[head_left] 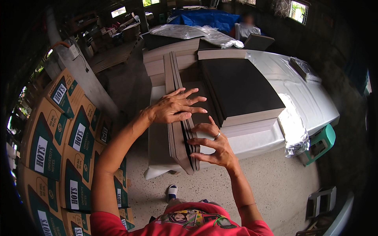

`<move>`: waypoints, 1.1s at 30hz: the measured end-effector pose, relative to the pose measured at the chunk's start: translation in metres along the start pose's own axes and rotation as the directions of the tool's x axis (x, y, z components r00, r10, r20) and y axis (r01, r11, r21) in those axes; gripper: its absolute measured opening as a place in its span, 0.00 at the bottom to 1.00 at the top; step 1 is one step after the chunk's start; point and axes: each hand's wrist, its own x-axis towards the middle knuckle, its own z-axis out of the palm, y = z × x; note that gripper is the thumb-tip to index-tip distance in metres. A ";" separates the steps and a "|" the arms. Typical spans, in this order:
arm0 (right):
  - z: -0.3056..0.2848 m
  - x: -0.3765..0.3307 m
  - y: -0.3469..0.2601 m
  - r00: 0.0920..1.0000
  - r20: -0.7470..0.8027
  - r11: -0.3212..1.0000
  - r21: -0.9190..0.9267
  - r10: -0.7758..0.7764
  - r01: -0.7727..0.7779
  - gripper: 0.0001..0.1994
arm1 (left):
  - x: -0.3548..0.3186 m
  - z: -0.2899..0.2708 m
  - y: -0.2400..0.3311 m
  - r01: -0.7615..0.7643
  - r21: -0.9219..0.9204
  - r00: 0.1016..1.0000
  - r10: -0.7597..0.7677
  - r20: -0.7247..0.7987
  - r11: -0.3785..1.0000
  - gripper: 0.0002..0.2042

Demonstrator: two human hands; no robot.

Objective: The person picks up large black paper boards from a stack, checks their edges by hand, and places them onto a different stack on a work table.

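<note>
Both bare forearms rise from the lower edge. The left arm bends at the elbow and reaches inward; the left hand (pixel 173 108) lies palm down, fingers spread and pointing right. The right hand (pixel 212 147), with a ring on one finger, is cupped with fingers curled leftward, apparently pinching lightly.

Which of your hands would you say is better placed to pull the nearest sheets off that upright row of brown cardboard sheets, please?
Probably the right hand: its fingertips already pinch the near end of the upright row of brown cardboard sheets, while the left hand lies flat across their top edges, steadying them.
</note>
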 end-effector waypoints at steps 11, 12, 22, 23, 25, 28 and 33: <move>-0.003 0.003 -0.003 0.999 0.017 0.999 -0.019 -0.028 0.028 0.17 | -0.001 -0.001 0.001 0.011 0.007 1.000 -0.011 0.011 1.000 0.19; -0.002 0.003 -0.004 1.000 0.010 0.999 -0.027 -0.026 0.026 0.17 | -0.002 0.000 0.000 0.009 0.009 1.000 -0.009 0.010 1.000 0.19; 0.008 0.003 -0.011 0.999 -0.044 0.999 -0.034 0.009 -0.010 0.18 | -0.004 0.000 -0.002 0.008 0.032 1.000 -0.008 0.007 0.999 0.19; 0.008 0.003 -0.011 0.999 -0.042 0.999 -0.033 0.011 -0.013 0.18 | -0.004 0.001 -0.002 0.009 0.034 1.000 -0.010 0.009 0.999 0.19; 0.007 0.003 -0.010 0.999 -0.036 1.000 -0.025 0.017 -0.018 0.18 | -0.005 0.001 -0.003 0.014 0.038 1.000 -0.014 0.012 0.999 0.19; 0.007 0.002 -0.009 0.999 -0.033 1.000 -0.013 0.024 -0.025 0.18 | -0.005 0.001 -0.003 0.012 0.026 1.000 -0.012 0.010 1.000 0.19; 0.006 0.000 -0.008 0.999 -0.028 0.999 0.013 0.036 -0.036 0.18 | -0.003 0.001 -0.003 0.012 0.016 1.000 -0.012 -0.001 1.000 0.19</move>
